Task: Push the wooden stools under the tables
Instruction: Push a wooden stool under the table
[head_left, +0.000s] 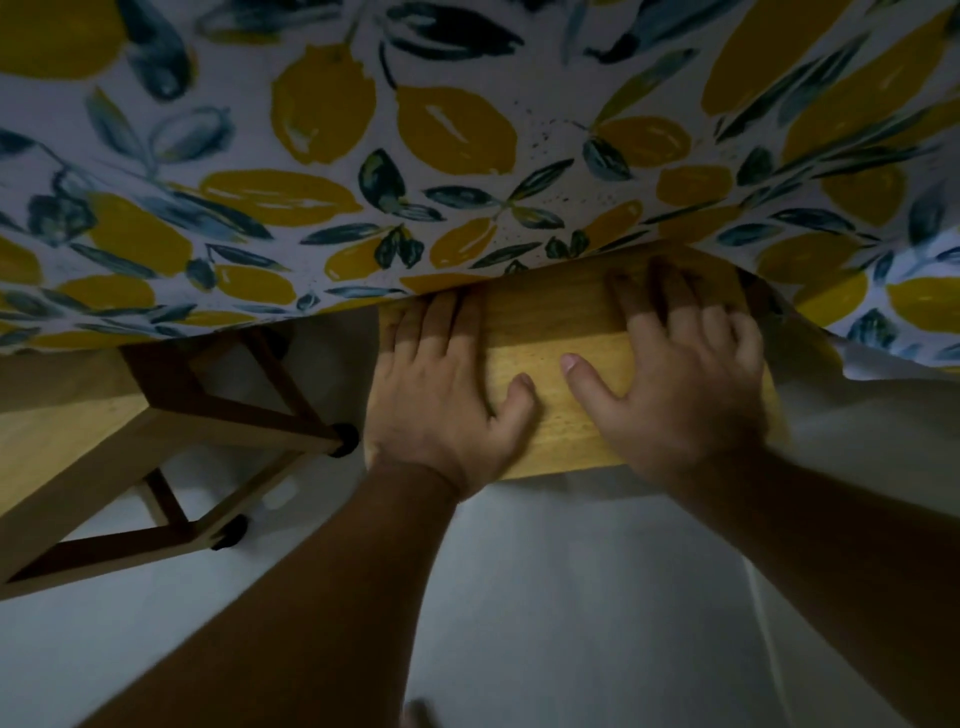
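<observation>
A light wooden stool stands in the middle of the view, its far half hidden beneath the hanging lemon-print tablecloth of the table. My left hand lies flat on the seat's left side, fingers spread and reaching under the cloth edge. My right hand presses flat on the seat's right side, thumb pointing inward. Neither hand grips the seat; both palms rest on top. A second wooden stool stands to the left, with its seat and crossbars partly outside the cloth.
The floor below is pale and smooth. The tablecloth hangs low across the whole upper view and drapes down at the right. The left stool's black-capped feet sit close to my left wrist.
</observation>
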